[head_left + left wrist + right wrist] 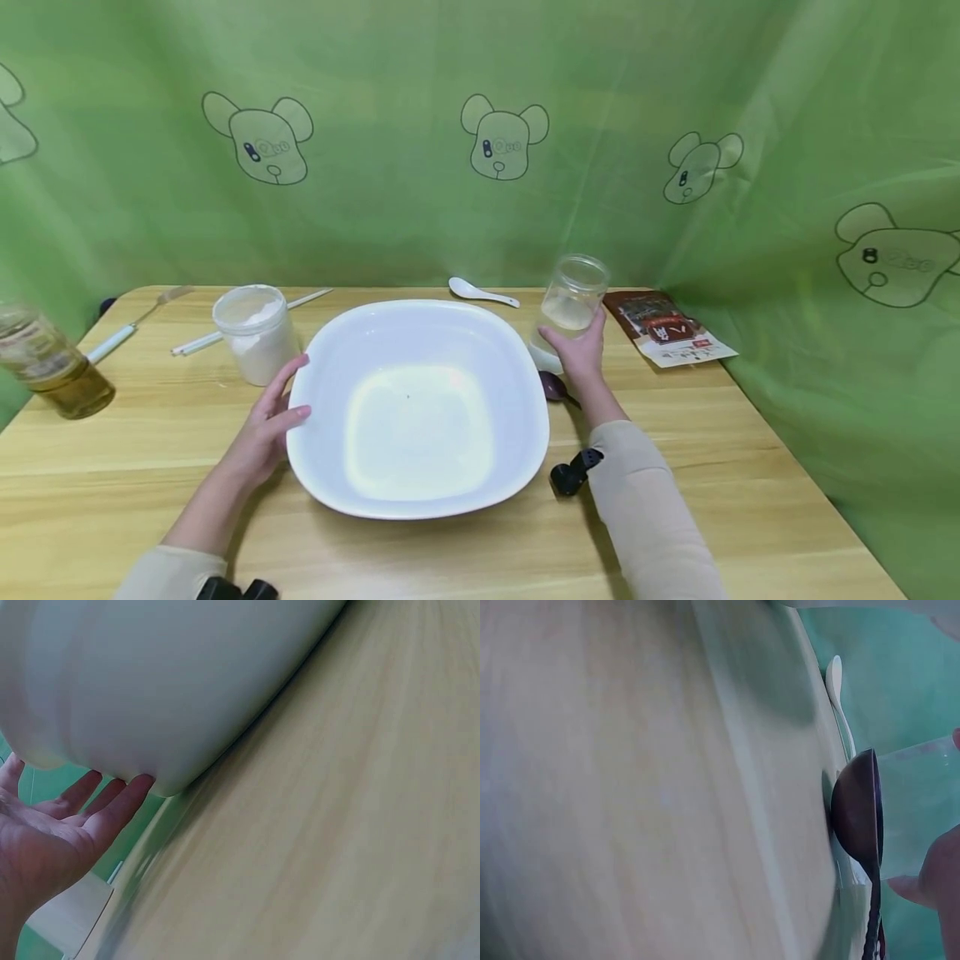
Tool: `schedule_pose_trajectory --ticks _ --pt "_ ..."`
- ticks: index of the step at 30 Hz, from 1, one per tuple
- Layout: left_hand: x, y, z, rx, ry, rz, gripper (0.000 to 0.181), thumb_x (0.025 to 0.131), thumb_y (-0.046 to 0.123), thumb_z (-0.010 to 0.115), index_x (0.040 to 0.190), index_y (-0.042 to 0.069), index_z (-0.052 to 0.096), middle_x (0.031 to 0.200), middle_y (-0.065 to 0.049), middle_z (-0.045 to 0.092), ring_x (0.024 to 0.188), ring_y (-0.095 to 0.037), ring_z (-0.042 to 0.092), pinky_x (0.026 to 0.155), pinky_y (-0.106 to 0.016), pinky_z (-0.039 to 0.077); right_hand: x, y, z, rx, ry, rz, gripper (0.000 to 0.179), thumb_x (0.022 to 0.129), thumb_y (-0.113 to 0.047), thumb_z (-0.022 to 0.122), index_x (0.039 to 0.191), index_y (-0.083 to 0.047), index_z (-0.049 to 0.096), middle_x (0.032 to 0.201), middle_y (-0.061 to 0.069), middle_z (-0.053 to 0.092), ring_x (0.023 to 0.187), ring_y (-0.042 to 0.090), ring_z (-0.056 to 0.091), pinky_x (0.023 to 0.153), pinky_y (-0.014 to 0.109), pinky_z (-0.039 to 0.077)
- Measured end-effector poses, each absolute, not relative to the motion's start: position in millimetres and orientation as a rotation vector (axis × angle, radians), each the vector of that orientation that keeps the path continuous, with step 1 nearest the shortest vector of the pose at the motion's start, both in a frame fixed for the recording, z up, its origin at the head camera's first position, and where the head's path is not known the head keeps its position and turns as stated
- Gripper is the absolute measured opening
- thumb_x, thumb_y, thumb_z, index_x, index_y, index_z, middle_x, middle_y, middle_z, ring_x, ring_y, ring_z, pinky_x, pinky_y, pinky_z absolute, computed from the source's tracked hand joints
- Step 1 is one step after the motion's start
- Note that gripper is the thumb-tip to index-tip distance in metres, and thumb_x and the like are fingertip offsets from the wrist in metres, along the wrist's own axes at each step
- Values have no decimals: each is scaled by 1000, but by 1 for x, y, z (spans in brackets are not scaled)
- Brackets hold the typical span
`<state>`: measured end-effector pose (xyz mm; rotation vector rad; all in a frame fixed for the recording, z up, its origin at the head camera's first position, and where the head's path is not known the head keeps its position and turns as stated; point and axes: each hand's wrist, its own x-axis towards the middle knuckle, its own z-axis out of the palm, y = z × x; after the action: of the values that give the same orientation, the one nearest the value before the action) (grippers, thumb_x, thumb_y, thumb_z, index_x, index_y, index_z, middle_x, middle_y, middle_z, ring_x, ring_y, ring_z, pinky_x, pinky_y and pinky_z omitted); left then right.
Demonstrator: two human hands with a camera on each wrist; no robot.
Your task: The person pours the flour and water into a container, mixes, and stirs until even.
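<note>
A large white basin [420, 433] occupies the middle of the wooden table. My left hand [258, 433] holds its left side, thumb at the rim; in the left wrist view, fingertips [142, 780] touch the outer wall. On the right, my right hand [581, 350] grips a clear jar [577, 287] partly filled with pale, cloudy contents. Below the jar shows part of a white object [545, 360]. Near my right wrist lies a dark purple spoon [553, 386], which overlaps the jar in the right wrist view. Much of the left hand's underside is hidden in the head view.
Left of the basin are a jar of white powder [255, 350], white sticks [198, 343], a fork [116, 340] and a bottle of brown liquid [78, 392]. A white spoon [480, 292] and brown packet [667, 329] lie at the back. Green curtain [405, 208] surrounds the table.
</note>
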<state>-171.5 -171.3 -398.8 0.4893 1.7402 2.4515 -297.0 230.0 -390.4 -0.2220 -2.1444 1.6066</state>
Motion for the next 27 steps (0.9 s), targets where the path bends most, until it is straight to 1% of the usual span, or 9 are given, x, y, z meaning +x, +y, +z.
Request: schedule_pose_trajectory --ticks 10,18,24,27 --pt "-171 -170 -399 471 1733 2438 56 84 -1 42 133 19 24 112 -12 42 90 -20 55 67 -39 51 -296 230 -390 -223 -2084 1611 89 60 -9 75 131 -18 23 120 8 40 106 22 40 93 31 31" --pt "-171 -169 -399 451 1746 2427 57 84 0 42 134 20 24 113 -12 42 89 -20 55 66 -40 50 -293 235 -379 -229 -2145 1536 90 60 -12 76 132 -19 21 122 10 38 109 25 38 94 36 31" --pt "-171 -171 -398 449 1747 2436 58 84 0 42 135 20 24 112 -10 43 89 -19 56 66 -39 51 -290 234 -359 -128 -2154 1478 90 59 -12 77 131 -16 22 123 10 37 109 26 39 93 39 33" --pt "-171 -172 -398 449 1741 2442 58 84 0 42 135 20 24 113 -10 42 89 -19 55 66 -39 51 -295 241 -362 -61 -2168 1457 93 57 -16 79 131 -20 22 125 9 35 111 28 36 93 43 31"
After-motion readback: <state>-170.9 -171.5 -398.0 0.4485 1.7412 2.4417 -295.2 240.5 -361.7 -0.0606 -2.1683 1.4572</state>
